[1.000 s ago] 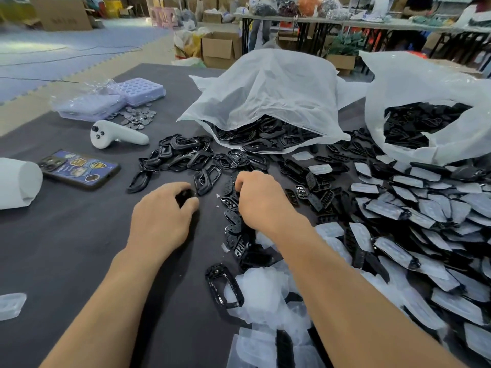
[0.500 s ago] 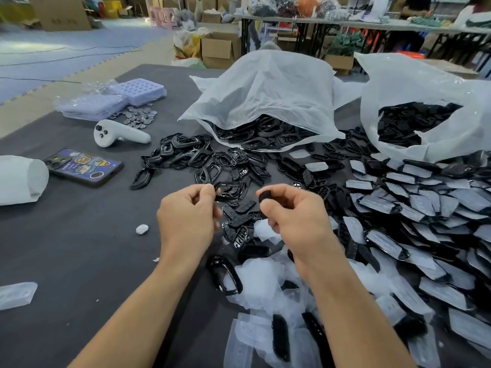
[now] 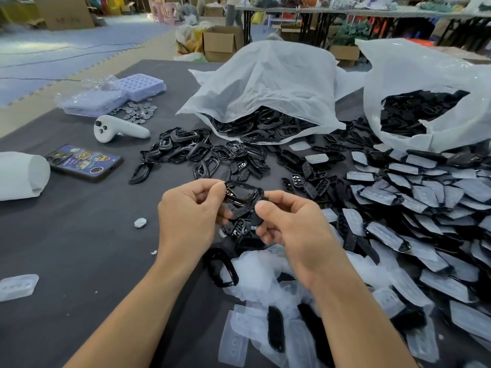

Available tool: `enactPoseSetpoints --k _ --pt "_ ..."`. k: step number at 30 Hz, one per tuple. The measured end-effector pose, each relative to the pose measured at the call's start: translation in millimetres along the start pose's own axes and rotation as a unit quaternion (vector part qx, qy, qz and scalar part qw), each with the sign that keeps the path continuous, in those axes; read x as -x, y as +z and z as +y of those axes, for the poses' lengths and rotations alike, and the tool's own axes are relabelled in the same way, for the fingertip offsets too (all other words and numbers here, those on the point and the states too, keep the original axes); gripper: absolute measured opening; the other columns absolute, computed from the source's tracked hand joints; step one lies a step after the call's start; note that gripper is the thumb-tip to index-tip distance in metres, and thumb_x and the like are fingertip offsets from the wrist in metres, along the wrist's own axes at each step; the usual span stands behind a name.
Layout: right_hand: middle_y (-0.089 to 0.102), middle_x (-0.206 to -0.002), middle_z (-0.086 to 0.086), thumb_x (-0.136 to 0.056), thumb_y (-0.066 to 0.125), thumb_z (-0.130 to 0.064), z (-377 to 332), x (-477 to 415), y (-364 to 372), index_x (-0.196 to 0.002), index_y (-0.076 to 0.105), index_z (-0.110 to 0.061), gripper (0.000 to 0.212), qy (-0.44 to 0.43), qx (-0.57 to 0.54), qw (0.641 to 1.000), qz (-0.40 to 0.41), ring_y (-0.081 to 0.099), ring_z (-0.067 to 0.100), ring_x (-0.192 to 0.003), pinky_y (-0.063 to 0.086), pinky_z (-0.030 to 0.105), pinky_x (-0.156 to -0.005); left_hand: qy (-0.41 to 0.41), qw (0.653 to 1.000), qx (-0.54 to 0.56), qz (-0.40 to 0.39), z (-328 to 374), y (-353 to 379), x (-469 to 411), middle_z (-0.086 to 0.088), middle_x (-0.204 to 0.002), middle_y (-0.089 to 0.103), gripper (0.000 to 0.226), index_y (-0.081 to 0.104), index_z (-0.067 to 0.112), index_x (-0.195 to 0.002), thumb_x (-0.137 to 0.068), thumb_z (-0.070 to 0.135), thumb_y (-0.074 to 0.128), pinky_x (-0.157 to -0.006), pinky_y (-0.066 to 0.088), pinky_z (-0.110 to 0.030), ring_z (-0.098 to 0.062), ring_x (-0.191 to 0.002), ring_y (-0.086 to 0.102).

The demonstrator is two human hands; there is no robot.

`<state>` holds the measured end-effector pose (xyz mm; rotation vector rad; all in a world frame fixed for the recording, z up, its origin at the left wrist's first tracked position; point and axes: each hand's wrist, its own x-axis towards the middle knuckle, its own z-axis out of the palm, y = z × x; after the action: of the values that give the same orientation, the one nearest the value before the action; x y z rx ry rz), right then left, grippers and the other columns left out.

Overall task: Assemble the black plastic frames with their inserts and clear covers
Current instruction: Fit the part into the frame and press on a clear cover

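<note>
Observation: the black frame [image 3: 243,193] is off the counter [image 3: 79,248], held between both hands. My left hand [image 3: 191,208] is curled, thumb and fingertips pinching the frame's left end. My right hand [image 3: 292,224] is also curled, fingertips on the right end. A small black piece [image 3: 256,221], probably an insert, sits tucked under its thumb.

Assessment: the frame appears to be a thin, glossy moulded loop. I judge it light, fairly stiff, slick under the fingers and liable to twist or snap if squeezed across its open middle. It is best taken by the outer rim at the two ends, as now, with the opening left free for the insert.

The clear covers [image 3: 265,272] lie heaped just below my right wrist. They look thin, flexible and prone to cling together. Loose inserts [image 3: 313,187] lie just beyond my right hand.
</note>
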<state>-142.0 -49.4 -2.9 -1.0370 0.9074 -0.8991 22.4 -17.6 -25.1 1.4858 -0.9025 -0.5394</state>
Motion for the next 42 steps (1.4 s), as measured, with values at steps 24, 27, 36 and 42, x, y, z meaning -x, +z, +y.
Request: enactPoseSetpoints --k 24,27,36,42 --pt "0.071 -0.071 -0.011 -0.079 0.084 -0.012 7.2 8.3 9.2 -0.085 0.062 -0.029 0.029 -0.224 0.258 0.909 0.240 0.070 0.006 -0.061 0.057 0.020 -0.061 -0.048 0.993 0.046 -0.101 3.4 5.2 4.6 -0.013 -0.071 0.077 0.024 0.081 0.034 -0.098 -0.076 0.024 0.084 -0.063 0.061 -0.031 -0.020 -0.062 0.075" --pt "0.063 -0.065 -0.015 -0.078 0.085 -0.010 11.7 9.2 14.9 -0.080 0.061 -0.027 0.029 -0.259 0.325 0.884 0.214 0.064 0.000 -0.070 0.046 0.007 -0.063 -0.045 0.988 0.080 -0.122 4.4 7.6 10.2 -0.009 -0.070 0.077 0.033 0.082 0.034 -0.100 -0.067 0.037 0.085 -0.065 0.061 -0.031 -0.017 -0.060 0.072" --pt "0.076 -0.079 -0.013 -0.091 0.075 -0.010 13.9 1.4 5.9 -0.095 0.082 -0.024 0.017 -0.202 0.282 0.926 0.148 0.071 0.004 -0.076 0.059 0.028 -0.075 0.004 0.983 0.069 -0.170 7.0 4.7 12.2 -0.002 -0.090 0.082 0.039 0.082 0.033 -0.103 -0.070 0.012 0.080 -0.075 0.059 -0.022 -0.013 -0.080 0.076" --pt "0.076 -0.072 -0.001 -0.101 0.056 0.000 12.8 -4.3 6.4 -0.094 0.082 -0.023 0.035 -0.111 0.181 0.976 0.038 0.069 0.011 -0.063 0.062 0.028 -0.068 0.023 0.994 0.015 -0.105 6.7 3.5 8.8 0.010 -0.094 0.079 0.029 0.083 0.044 -0.090 -0.066 0.026 0.086 -0.081 0.059 -0.026 -0.008 -0.087 0.075"
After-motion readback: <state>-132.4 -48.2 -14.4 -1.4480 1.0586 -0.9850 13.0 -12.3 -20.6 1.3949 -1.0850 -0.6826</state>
